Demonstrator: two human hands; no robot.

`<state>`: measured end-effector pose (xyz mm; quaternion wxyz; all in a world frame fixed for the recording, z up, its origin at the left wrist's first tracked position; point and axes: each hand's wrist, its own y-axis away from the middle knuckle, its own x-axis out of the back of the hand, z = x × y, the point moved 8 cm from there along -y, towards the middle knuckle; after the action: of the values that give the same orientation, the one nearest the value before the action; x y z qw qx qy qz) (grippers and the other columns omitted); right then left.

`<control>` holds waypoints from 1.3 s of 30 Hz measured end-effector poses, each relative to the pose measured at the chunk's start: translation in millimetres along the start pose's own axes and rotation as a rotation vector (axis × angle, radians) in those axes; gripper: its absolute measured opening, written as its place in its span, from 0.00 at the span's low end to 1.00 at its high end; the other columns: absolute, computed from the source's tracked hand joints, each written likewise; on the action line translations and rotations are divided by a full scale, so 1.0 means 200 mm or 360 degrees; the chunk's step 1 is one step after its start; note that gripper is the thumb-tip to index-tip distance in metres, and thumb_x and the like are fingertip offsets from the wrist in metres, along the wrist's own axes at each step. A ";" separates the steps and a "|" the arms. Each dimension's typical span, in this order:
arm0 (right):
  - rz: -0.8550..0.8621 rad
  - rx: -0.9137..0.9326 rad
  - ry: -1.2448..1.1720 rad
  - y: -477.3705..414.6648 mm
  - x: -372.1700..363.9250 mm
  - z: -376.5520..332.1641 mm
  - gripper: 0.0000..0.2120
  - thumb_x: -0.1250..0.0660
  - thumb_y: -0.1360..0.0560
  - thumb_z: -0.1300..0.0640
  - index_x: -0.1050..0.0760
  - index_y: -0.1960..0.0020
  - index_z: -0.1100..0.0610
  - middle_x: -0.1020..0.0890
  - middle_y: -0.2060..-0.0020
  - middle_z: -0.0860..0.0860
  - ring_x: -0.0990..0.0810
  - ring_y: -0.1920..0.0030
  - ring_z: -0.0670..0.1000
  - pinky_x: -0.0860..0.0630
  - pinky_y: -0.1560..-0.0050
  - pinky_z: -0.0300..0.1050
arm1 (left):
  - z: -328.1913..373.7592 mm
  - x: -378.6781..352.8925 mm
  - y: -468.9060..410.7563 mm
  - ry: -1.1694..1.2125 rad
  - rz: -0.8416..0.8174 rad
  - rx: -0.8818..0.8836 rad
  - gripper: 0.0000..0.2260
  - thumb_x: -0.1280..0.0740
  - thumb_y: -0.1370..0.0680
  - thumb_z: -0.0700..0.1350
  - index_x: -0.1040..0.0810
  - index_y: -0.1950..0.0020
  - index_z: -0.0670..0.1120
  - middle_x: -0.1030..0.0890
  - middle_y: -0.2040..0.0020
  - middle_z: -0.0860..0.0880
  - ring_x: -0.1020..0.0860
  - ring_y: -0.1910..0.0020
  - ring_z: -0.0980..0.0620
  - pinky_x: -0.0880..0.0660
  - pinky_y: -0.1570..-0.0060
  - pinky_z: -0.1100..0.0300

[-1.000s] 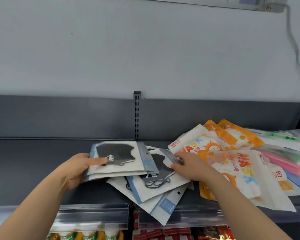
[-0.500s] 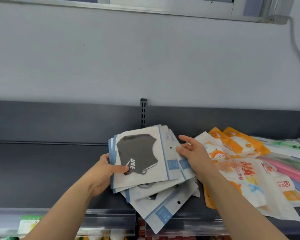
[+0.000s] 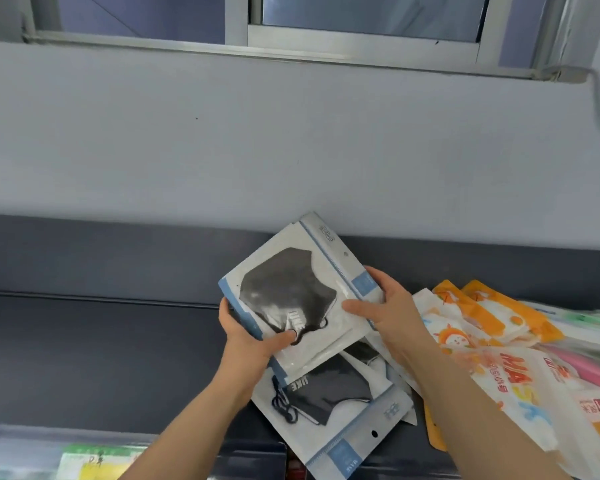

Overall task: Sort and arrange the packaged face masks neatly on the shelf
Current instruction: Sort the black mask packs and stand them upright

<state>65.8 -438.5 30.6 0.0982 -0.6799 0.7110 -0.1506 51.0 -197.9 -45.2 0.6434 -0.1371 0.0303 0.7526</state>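
A stack of white-and-blue packets with black masks (image 3: 291,296) is lifted off the dark shelf (image 3: 101,358) and tilted toward me. My left hand (image 3: 246,336) grips its lower left corner, thumb on the front. My right hand (image 3: 381,306) holds its right edge, thumb across the front and fingers behind. Another black-mask packet (image 3: 340,410) lies flat below them, hanging over the shelf's front edge. To the right is a loose pile of orange-and-white "MASK" packets (image 3: 492,341).
Pink, green and clear packets (image 3: 589,344) lie at the far right. The shelf's dark back panel (image 3: 118,254) runs behind. A clear price rail (image 3: 94,455) with labels edges the front. Bare shelf stretches to the left.
Both hands gathered the black-mask packets into one stack and lifted it up and right off the shelf. The camera tipped upward, so a window came into view.
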 end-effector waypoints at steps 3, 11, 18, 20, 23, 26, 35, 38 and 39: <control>-0.0080 0.0158 0.0216 -0.06 0.01 -0.12 0.30 0.23 0.34 0.65 0.26 0.38 0.43 0.18 0.50 0.41 0.18 0.53 0.41 0.19 0.58 0.38 | 0.14 0.07 -0.04 -0.0123 0.0070 -0.0106 0.63 0.16 0.45 0.51 0.58 0.24 0.66 0.26 0.39 0.57 0.23 0.45 0.60 0.28 0.44 0.55; -0.0400 0.0418 0.0963 -0.22 -0.14 -0.41 0.38 0.24 0.33 0.62 0.34 0.28 0.42 0.26 0.40 0.40 0.25 0.48 0.34 0.30 0.52 0.27 | 0.43 0.05 -0.26 -0.0598 -0.0349 -0.0303 0.53 0.20 0.33 0.40 0.53 0.21 0.61 0.22 0.34 0.51 0.20 0.41 0.51 0.21 0.44 0.50; -0.0084 -0.0123 0.0535 -0.23 -0.11 -0.04 0.48 0.24 0.31 0.61 0.50 0.21 0.50 0.20 0.50 0.46 0.21 0.56 0.40 0.24 0.53 0.36 | 0.19 0.06 -0.31 -0.0540 -0.0222 -0.0216 0.36 0.26 0.29 0.32 0.36 0.28 0.54 0.20 0.40 0.52 0.20 0.43 0.53 0.22 0.45 0.56; -0.0185 -0.0264 0.0546 -0.19 -0.15 0.08 0.40 0.28 0.27 0.59 0.47 0.23 0.51 0.20 0.41 0.50 0.22 0.56 0.38 0.25 0.57 0.34 | 0.14 0.03 -0.31 -0.0549 -0.0250 -0.0160 0.34 0.25 0.28 0.36 0.37 0.29 0.55 0.21 0.40 0.55 0.22 0.42 0.54 0.24 0.48 0.61; -0.0313 -0.0229 0.0621 -0.15 -0.17 0.13 0.29 0.32 0.24 0.61 0.38 0.28 0.48 0.22 0.35 0.49 0.22 0.52 0.37 0.26 0.61 0.30 | 0.14 0.04 -0.32 -0.0568 -0.0148 -0.0174 0.33 0.24 0.29 0.36 0.35 0.30 0.52 0.21 0.42 0.54 0.21 0.42 0.51 0.23 0.44 0.54; -0.0386 -0.0326 0.0862 -0.11 -0.08 0.13 0.41 0.29 0.25 0.57 0.50 0.21 0.51 0.24 0.34 0.51 0.23 0.45 0.45 0.26 0.48 0.37 | 0.18 0.11 -0.32 -0.0483 -0.0113 -0.0177 0.29 0.25 0.29 0.34 0.32 0.32 0.50 0.19 0.42 0.51 0.20 0.43 0.50 0.22 0.45 0.52; -0.0756 -0.0723 0.1665 0.15 -0.02 0.33 0.59 0.21 0.39 0.40 0.57 0.21 0.46 0.35 0.26 0.50 0.34 0.29 0.54 0.32 0.33 0.49 | 0.17 0.30 -0.26 -0.0209 -0.0187 -0.0226 0.23 0.29 0.27 0.29 0.23 0.38 0.51 0.16 0.44 0.47 0.17 0.44 0.46 0.21 0.45 0.46; -0.0721 -0.0707 0.1601 0.17 -0.03 0.33 0.56 0.20 0.39 0.44 0.51 0.22 0.49 0.35 0.26 0.50 0.33 0.30 0.54 0.31 0.36 0.46 | 0.14 0.35 -0.25 -0.0232 -0.0036 -0.0233 0.23 0.28 0.27 0.30 0.24 0.37 0.50 0.16 0.45 0.48 0.18 0.44 0.46 0.22 0.44 0.44; -0.0695 -0.0698 0.1563 0.17 -0.02 0.32 0.52 0.20 0.38 0.46 0.47 0.23 0.50 0.33 0.28 0.50 0.30 0.33 0.53 0.30 0.39 0.44 | 0.15 0.37 -0.24 -0.0258 0.0021 -0.0249 0.23 0.28 0.27 0.31 0.25 0.37 0.49 0.16 0.45 0.49 0.18 0.44 0.47 0.22 0.44 0.44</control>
<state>56.4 -438.3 -40.8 -0.4198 -0.6657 0.5309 -0.3143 83.6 -111.9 -28.3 0.6260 -0.1254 -0.0797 0.7656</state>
